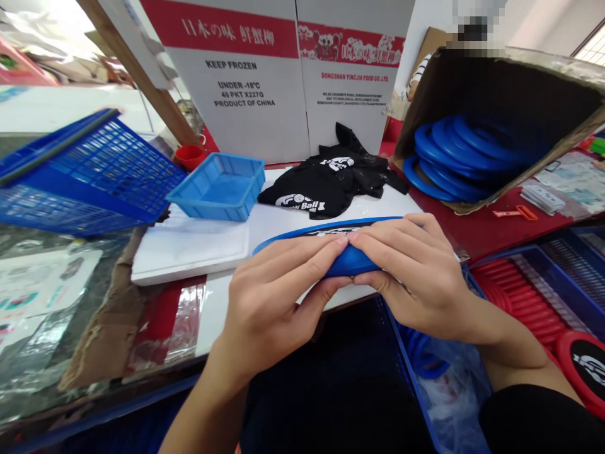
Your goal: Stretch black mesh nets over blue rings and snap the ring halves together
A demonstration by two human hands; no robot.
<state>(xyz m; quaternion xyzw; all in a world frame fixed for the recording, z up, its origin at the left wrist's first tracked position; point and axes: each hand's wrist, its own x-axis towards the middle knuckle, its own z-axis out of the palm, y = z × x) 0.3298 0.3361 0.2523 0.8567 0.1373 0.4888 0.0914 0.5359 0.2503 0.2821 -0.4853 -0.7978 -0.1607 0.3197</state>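
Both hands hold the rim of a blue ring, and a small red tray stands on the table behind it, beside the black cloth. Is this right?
Not quite. The head view shows that the small tray is blue, not red. The rest holds: the left hand and right hand grip the blue ring, with the black cloth beside the tray.

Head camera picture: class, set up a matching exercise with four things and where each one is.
Things:
1. blue ring
2. black cloths
3. small blue tray
4. stack of blue rings

Places:
A. inside the tipped cardboard box
B. pinched between both hands
C. left of the black cloths, on the white board
D. in front of the white cartons

Pairs: 1-B, 2-D, 3-C, 4-A
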